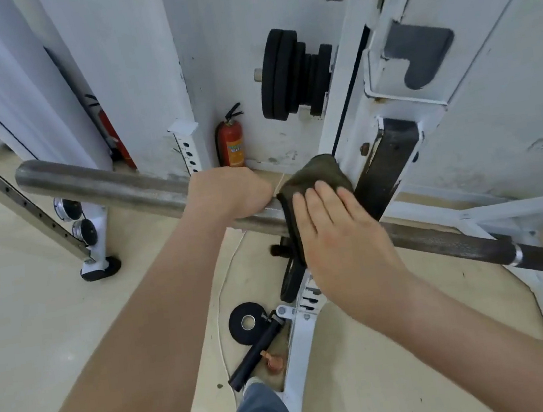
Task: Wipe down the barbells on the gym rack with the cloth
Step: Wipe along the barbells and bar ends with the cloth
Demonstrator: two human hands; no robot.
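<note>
Right fingers [322,194] flat on cloth [317,170] over barbell [105,184]

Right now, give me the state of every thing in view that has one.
barbell: lying across the rack.
left hand: gripping the barbell.
cloth: draped over the barbell, next to the rack.
right hand: flat, pressing the cloth.
plates: stacked on a rack peg.
extinguisher: upright on the floor.
tape: lying flat on the floor.
</note>
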